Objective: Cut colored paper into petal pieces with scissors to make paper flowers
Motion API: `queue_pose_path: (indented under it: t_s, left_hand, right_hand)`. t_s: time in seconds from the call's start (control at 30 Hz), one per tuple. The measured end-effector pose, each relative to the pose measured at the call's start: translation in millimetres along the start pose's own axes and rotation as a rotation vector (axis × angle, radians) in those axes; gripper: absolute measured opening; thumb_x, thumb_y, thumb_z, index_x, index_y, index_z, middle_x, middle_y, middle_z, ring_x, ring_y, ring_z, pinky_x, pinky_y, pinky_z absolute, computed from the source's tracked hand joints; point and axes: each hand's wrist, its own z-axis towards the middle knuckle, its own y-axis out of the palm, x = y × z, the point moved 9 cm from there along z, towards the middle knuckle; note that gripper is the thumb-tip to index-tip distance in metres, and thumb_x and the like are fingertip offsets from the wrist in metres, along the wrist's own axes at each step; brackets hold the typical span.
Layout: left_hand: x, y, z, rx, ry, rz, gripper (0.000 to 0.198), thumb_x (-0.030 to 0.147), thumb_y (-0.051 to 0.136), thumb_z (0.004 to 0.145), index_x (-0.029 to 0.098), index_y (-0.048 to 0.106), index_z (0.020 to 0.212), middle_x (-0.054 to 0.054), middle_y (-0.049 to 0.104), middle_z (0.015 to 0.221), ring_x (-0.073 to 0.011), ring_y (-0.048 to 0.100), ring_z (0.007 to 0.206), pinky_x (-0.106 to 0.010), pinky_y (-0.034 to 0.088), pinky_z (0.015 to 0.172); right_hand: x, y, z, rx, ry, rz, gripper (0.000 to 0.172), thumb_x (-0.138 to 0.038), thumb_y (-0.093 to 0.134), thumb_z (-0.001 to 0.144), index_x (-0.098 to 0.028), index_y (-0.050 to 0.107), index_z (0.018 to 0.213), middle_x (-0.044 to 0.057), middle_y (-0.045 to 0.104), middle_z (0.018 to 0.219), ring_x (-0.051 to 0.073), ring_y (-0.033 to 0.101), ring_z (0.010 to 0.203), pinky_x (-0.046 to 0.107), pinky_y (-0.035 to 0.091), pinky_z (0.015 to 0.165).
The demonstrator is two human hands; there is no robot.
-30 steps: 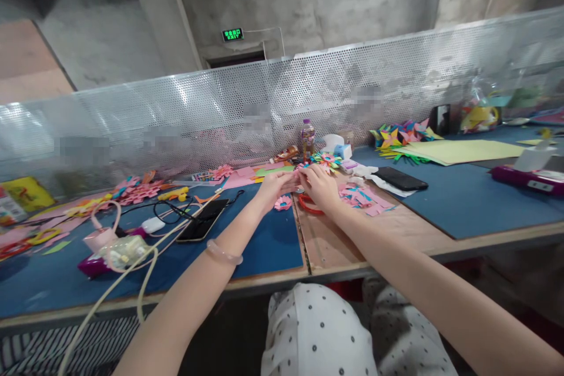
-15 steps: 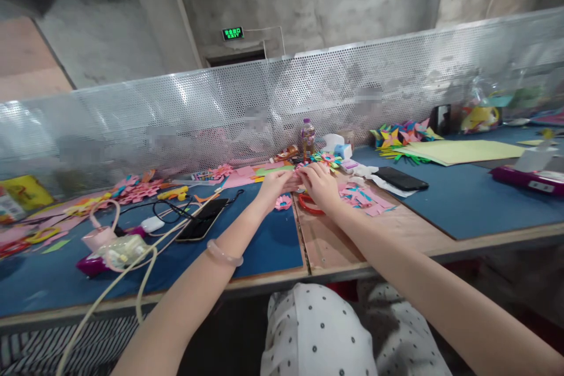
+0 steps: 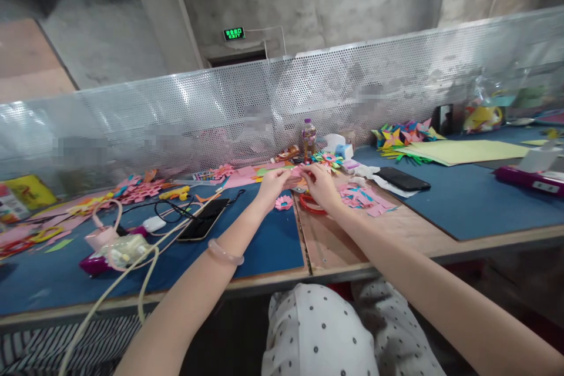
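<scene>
My left hand (image 3: 274,186) and my right hand (image 3: 319,185) meet over the middle of the table, fingers pinched. Between them is a small piece of pink paper (image 3: 296,172), partly hidden by the fingers. Just below my left hand lies a pink paper flower (image 3: 283,202) on the blue mat. Red-handled scissors (image 3: 311,204) rest under my right hand. Pink and blue paper strips (image 3: 365,198) are heaped to the right of it. Behind my hands sits a multicoloured paper flower (image 3: 326,158).
Phones lie at left (image 3: 203,220) and right (image 3: 404,178). Cables and a purple glue-gun-like device (image 3: 94,265) occupy the left. A drink bottle (image 3: 308,138) stands near the perforated metal screen (image 3: 220,106). Yellow-green paper sheets (image 3: 462,152) lie at the right.
My fingers have drawn slightly apart, and more of the pink paper shows between them. My right fingers have curled into a pinch. The things on the table look unmoved.
</scene>
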Motion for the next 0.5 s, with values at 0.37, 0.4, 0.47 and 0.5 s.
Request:
queue_pose_path:
  t_s: [0.37,0.4,0.47,0.5]
  left_hand:
    - [2,-8.7,2,0.057,-0.016,-0.009,0.023,0.030,0.059,0.072,0.013,0.067,0.085,-0.012,0.068,0.091,-0.0249,0.062,0.088,-0.040,0.045,0.082]
    - [2,-8.7,2,0.055,-0.013,-0.001,0.024,0.030,0.059,0.072,0.013,0.067,0.086,-0.012,0.068,0.092,-0.0248,0.062,0.089,-0.039,0.045,0.081]
    - [1,-7.9,2,0.040,-0.005,0.015,0.025,0.030,0.060,0.071,0.013,0.066,0.088,-0.012,0.067,0.095,-0.0244,0.061,0.090,-0.038,0.046,0.080]
    - [0,-7.4,2,0.031,-0.002,0.022,0.026,0.031,0.061,0.071,0.013,0.066,0.089,-0.012,0.067,0.096,-0.0243,0.061,0.091,-0.037,0.047,0.078]
  right_hand:
    - [20,4,-5,-0.083,0.358,0.235,0.033,-0.044,0.045,0.080,-0.016,0.061,0.083,0.004,0.062,0.080,0.016,0.053,0.072,0.028,0.041,0.066]
    - [22,8,-7,-0.120,0.398,0.274,0.036,-0.048,0.046,0.078,-0.016,0.061,0.081,0.003,0.061,0.075,0.015,0.053,0.069,0.026,0.040,0.064]
    - [23,14,-10,-0.172,0.447,0.346,0.039,-0.053,0.049,0.074,-0.016,0.060,0.074,0.001,0.059,0.067,0.014,0.051,0.063,0.025,0.039,0.059]
    - [24,16,-10,-0.181,0.461,0.377,0.039,-0.053,0.052,0.072,-0.015,0.059,0.070,0.000,0.057,0.063,0.013,0.050,0.060,0.024,0.038,0.056]
